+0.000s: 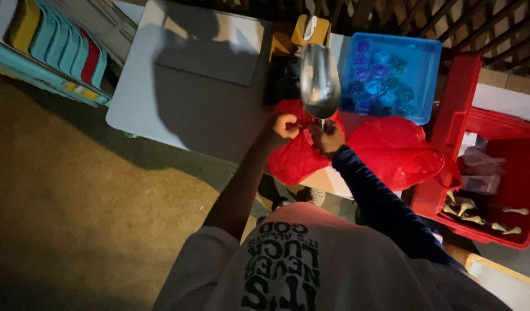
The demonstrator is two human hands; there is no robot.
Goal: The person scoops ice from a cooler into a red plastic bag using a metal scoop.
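My left hand (286,125) pinches the top edge of a red plastic bag (296,158) at the table's near side. My right hand (329,138), in a dark blue sleeve, grips the handle of a metal scoop (319,80) that points away from me, just above the bag's mouth. A second, fuller red plastic bag (394,150) lies just right of my right hand. Behind the scoop stands a blue tray (429,75) with several blue and purple round pieces in it.
A white table (138,98) carries a dark grey mat (213,52). A red crate (458,115) to the right holds packets and several pale utensils. Stacked teal, yellow and red trays (57,40) stand at far left. Bare floor lies at lower left.
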